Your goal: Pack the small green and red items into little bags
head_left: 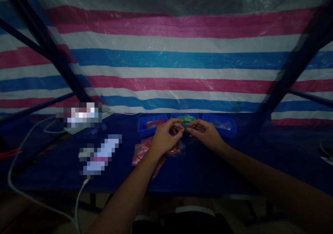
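Note:
Above the dark blue table, my left hand (168, 135) and my right hand (205, 132) meet with their fingertips nearly touching. Both are pinched closed, and what lies between the fingertips is too small and dark to name. Beneath and beside my left hand lie several red plastic packets (142, 152), partly hidden by the forearm. Just beyond the hands stand three blue bins: the left bin (142, 130) holds a reddish packet, the middle bin (173, 115) holds green packets (187, 118), and the right bin (232, 130) holds clear packets (222, 125).
A blurred-out phone-like object (104, 154) with a white cable (77, 206) lies on the table (208, 171) at left. Behind it is another pixelated object (80, 115). Blue metal posts flank the table, and a striped plastic sheet (177, 58) hangs at the back.

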